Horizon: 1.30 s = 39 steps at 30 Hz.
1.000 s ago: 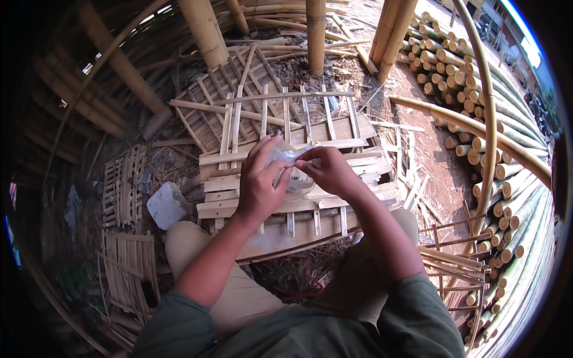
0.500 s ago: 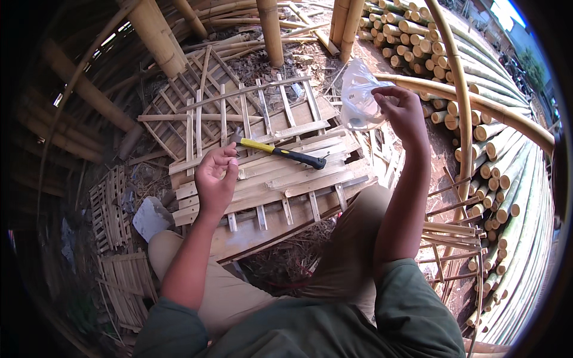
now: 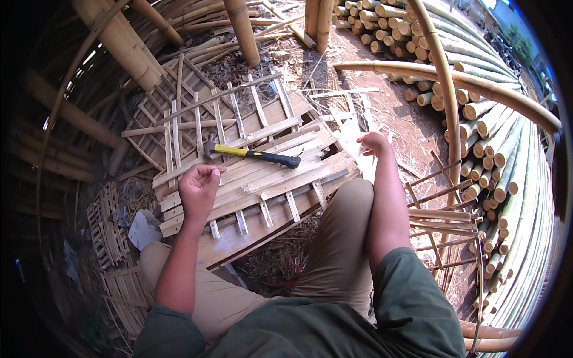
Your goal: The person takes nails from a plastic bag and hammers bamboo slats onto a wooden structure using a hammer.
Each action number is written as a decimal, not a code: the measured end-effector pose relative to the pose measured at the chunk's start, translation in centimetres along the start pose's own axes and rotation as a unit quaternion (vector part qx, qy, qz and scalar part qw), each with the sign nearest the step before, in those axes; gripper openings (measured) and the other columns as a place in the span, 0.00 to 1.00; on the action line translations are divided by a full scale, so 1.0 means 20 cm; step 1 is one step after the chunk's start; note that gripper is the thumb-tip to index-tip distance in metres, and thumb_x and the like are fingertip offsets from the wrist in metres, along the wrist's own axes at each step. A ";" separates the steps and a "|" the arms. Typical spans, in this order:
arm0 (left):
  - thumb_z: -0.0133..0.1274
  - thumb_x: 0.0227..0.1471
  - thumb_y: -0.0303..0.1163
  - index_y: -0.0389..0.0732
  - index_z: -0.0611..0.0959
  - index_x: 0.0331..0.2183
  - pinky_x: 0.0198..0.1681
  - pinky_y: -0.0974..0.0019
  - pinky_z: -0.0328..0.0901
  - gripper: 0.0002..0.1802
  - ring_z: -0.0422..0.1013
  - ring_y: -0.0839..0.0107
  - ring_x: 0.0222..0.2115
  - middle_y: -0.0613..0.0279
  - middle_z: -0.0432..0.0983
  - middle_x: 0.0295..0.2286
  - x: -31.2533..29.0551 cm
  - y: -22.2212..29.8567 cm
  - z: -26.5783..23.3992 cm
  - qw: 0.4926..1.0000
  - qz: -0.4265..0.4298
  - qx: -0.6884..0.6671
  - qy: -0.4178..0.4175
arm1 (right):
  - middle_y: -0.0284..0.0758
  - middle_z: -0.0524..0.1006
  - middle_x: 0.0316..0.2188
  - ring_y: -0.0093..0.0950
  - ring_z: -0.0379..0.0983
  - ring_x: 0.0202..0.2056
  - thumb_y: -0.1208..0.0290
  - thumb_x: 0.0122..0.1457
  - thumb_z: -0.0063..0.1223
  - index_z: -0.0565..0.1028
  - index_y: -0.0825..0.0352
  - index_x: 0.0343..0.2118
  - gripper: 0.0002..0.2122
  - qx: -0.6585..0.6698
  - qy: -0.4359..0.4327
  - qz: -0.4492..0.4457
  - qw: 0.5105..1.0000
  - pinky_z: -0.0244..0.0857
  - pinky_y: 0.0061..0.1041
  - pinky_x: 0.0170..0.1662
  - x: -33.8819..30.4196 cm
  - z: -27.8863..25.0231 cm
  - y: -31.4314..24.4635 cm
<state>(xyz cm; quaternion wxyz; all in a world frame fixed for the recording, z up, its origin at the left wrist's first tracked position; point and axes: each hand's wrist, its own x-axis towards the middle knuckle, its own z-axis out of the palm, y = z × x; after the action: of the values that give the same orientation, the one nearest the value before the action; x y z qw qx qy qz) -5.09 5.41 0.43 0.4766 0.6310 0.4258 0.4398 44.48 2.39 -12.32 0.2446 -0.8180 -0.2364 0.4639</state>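
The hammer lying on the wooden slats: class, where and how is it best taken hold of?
The hammer is probably best gripped by its black grip, with the right hand coming from the right and above: the handle lies crosswise, its top uncovered, the grip end pointing right and the head at the left.

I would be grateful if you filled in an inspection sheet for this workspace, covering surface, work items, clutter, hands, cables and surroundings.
Surface: wooden slats laid side by side, with narrower strips crossing them.
Work items: yellow-and-black-handled hammer lying on the slats.
Clutter: pale block left of the slats; dry scraps beyond their near edge.
Hands: left hand near the hammer's head, fingers curled, grip unclear; right hand past the slats' right side, grip unclear.
Cables: nothing seen.
Surroundings: stacked bamboo poles at right; bamboo post standing ahead.
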 end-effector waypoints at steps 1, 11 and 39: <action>0.52 0.55 0.20 0.32 0.78 0.32 0.43 0.74 0.69 0.02 0.76 0.75 0.36 0.53 0.80 0.34 0.00 -0.01 0.01 1.000 0.007 -0.006 -0.003 | 0.35 0.75 0.42 0.32 0.73 0.43 0.84 0.56 0.41 0.79 0.65 0.38 0.14 0.018 -0.020 0.003 1.000 0.76 0.32 0.36 0.04 0.02 0.03; 0.54 0.52 0.18 0.34 0.77 0.26 0.43 0.69 0.71 0.05 0.78 0.69 0.37 0.55 0.79 0.33 0.01 -0.12 0.00 0.997 0.036 0.056 -0.026 | 0.42 0.71 0.55 0.47 0.73 0.49 0.68 0.57 0.56 0.76 0.62 0.49 0.16 -0.171 -0.079 0.033 0.982 0.73 0.47 0.43 -0.01 0.11 -0.01; 0.59 0.50 0.27 0.34 0.83 0.30 0.36 0.67 0.71 0.06 0.77 0.70 0.28 0.58 0.80 0.27 0.10 -0.13 -0.16 0.984 -0.022 0.179 -0.008 | 0.47 0.77 0.25 0.47 0.75 0.31 0.67 0.54 0.57 0.69 0.69 0.31 0.12 -0.321 0.117 -0.475 0.811 0.67 0.44 0.34 -0.77 0.84 -0.73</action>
<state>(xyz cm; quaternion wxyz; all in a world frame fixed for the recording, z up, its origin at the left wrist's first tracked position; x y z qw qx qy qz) -7.97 8.60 -1.29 0.3690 0.7001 0.5075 0.3407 20.38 7.24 -0.96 0.1834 -0.6835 -0.7010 0.0884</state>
